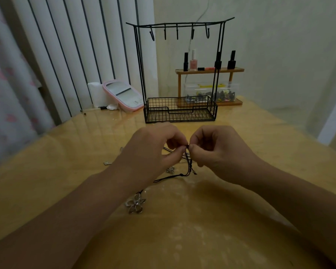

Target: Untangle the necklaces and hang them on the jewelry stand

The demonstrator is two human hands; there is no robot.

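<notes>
Both hands meet above the middle of the table: the left hand (153, 150) and the right hand (217, 152) each pinch the dark necklace cords (186, 159) between thumb and curled fingers, the fingertips of the two hands almost touching at one small knot. What lies inside that pinch is hidden by the fingers themselves.

After the hands, by size: the table (260, 144), yellowish and glossy, runs out of view at the bottom and at both sides. On its far part stands the black wire jewelry stand (179, 109), a mesh basket below and a top bar with five hooks (177, 33) above; every hook is bare. Behind it is a small wooden shelf (209, 70) carrying nail polish bottles (193, 60), with a clear box (229, 92) under it (its contents too small and dim to name). Left of the stand a pink-rimmed mirror (122, 94) leans against the vertical blinds (76, 55).

From the pinch the cords hang down to the table and trail toward the left wrist, part of their run hidden under that arm. A silver flower pendant (135, 203) lies on the table just beside the left forearm. A smaller silver charm (170, 169) lies between the hands, blurred; another small metal piece (107, 163) sits left of the left hand, hard to make out.
</notes>
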